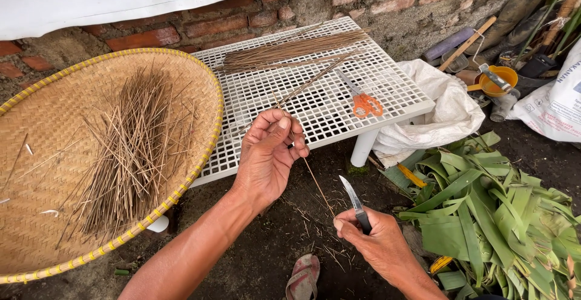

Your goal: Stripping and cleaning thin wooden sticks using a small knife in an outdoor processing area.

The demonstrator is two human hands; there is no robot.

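Over bare ground: a person's two hands work between a basket and a low worktop.
Basket [36,173]: big round woven tray at left, yellow rim, holding a loose heap of short cut sticks [130,148].
Worktop [393,91]: white plastic grid, far centre, carrying a bundle of long sticks [290,50] and orange-handled scissors [363,101].
Leaves [502,215]: green pile at right, near the knife side; a white sack [448,109] lies beyond it.
Left hand [269,154]: fingertips pressed together, pinching one thin stick [315,179] that slants from the worktop down toward the near right.
Right hand [378,242]: closed around a small knife [354,202], blade pointing up and away, just beside the stick's lower end.
Sandal [304,276]: on the ground, near centre.
Risk: the blade may slip toward the left fingers, since the stick is thin and springy; it may also snap.
In the way: worktop edge and scissors crowd the stick's far end.
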